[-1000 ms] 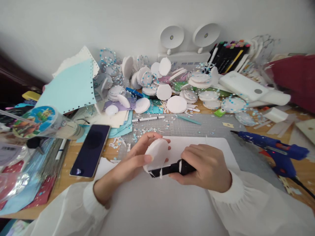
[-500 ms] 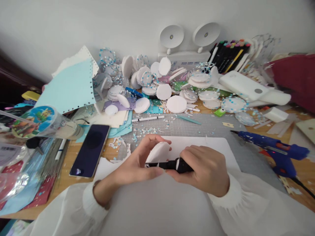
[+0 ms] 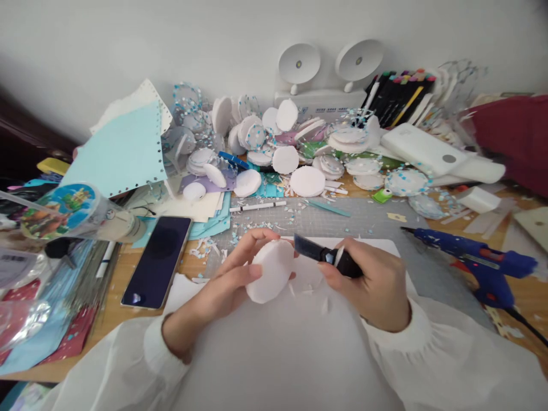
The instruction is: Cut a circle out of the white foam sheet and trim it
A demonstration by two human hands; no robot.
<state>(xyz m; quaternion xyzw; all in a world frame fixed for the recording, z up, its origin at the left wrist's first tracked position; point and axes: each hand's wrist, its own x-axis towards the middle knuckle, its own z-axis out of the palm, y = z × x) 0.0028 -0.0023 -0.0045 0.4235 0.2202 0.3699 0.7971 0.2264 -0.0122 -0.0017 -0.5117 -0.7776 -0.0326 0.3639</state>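
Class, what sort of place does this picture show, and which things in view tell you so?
Most likely a craft desk: a blue glue gun lies at the right, markers are bunched at the back, and the right hand holds a black cutter near the white disc in the left hand.

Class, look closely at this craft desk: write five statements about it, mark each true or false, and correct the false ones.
1. The left hand holds a white, round, foam-like disc. True.
2. The right hand is empty. False: the right hand grips a black-handled cutter with a dark blade.
3. A dark-screened rectangular phone lies to the left of the left hand. True.
4. The blue plastic glue gun lies between the two hands. False: the glue gun lies farther right than the right hand.
5. Two white, bowl-shaped lamps stand at the back. True.
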